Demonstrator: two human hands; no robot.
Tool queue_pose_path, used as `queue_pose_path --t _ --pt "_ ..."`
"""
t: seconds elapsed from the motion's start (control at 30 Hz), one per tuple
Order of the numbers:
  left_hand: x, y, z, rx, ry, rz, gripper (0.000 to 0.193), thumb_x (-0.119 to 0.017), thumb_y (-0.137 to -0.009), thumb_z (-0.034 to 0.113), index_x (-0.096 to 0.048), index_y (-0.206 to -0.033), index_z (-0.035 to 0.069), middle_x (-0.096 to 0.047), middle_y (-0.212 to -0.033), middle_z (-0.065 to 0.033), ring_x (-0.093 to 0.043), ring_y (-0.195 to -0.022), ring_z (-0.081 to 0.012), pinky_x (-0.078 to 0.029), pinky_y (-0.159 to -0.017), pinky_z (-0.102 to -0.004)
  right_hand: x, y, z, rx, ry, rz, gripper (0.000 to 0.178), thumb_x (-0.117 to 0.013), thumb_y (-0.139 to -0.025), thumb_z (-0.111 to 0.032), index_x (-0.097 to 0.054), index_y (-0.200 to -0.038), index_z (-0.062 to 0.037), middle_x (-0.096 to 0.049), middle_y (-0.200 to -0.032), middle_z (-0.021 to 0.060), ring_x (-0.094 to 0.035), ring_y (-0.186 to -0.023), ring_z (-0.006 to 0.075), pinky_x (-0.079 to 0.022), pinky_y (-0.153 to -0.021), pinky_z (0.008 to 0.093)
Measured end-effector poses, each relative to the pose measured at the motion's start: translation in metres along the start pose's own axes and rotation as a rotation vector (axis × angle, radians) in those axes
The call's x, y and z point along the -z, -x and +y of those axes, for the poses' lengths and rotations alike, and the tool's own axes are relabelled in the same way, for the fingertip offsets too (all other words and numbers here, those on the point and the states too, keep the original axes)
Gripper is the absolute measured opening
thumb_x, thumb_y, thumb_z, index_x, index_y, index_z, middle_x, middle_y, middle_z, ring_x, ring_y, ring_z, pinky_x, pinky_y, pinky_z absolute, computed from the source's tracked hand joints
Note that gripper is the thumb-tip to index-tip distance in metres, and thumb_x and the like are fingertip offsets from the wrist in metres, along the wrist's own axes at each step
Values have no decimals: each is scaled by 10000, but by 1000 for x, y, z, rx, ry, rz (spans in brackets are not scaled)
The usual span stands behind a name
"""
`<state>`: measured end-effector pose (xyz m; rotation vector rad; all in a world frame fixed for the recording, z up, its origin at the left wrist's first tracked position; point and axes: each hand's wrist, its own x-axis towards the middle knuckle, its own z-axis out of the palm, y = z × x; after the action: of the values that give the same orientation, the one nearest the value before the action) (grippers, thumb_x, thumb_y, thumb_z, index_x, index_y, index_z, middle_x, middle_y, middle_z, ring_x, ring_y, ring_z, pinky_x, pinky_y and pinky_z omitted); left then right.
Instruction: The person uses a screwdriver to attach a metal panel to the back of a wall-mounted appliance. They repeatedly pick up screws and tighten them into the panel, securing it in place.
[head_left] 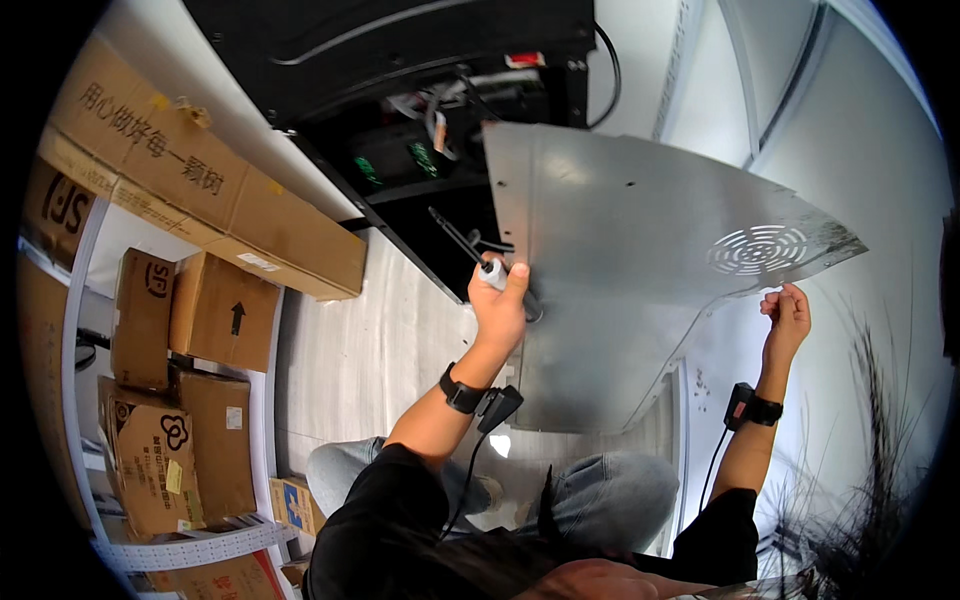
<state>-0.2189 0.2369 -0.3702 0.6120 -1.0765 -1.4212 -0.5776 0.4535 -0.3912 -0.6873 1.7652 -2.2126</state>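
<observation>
A large bare-metal panel [600, 210] with a round slotted vent [757, 250] stretches in front of me, partly over the open black machine [400, 60]. My left hand [498, 312] is closed round a screwdriver [490, 272] with a pale handle. Its dark shaft points up and to the left, while the thumb side of that hand rests against the panel's left edge. Below the vent, my right hand [788, 312] has its fingers pinched at the panel's right edge. A small white bit shows at those fingertips, too small to name.
Exposed wiring [438, 130] and green circuit boards [422, 160] sit inside the machine. A black cable [612, 75] loops beside it. Cardboard boxes [225, 310] fill a white shelf [190, 555] on the left, with a long carton [200, 180] above. A white wall [860, 330] stands close on the right.
</observation>
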Motion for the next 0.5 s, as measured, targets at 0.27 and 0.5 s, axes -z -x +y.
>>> queue_pose_path --t 0.27,0.5 --pt "65 -19 50 -6 13 64 217 -669 -858 213 -521 -947 82 -558 -881 32 -487 -788 -60 -388 -722 -226 -121 25 -70 108 -275 -439 513 -491 -937 -347 -427 -1271 37 -544 -1219 185 -567 -1066 265 -459 -913 390" --pt "135 -5 56 65 -38 129 150 -640 -876 150 -506 -902 86 -516 -816 48 -456 -734 -61 -378 -691 -223 -178 84 -69 -151 -737 -489 469 -523 -932 -335 -445 -1254 -4 -574 -1076 57 -576 -855 140 -506 -787 329"
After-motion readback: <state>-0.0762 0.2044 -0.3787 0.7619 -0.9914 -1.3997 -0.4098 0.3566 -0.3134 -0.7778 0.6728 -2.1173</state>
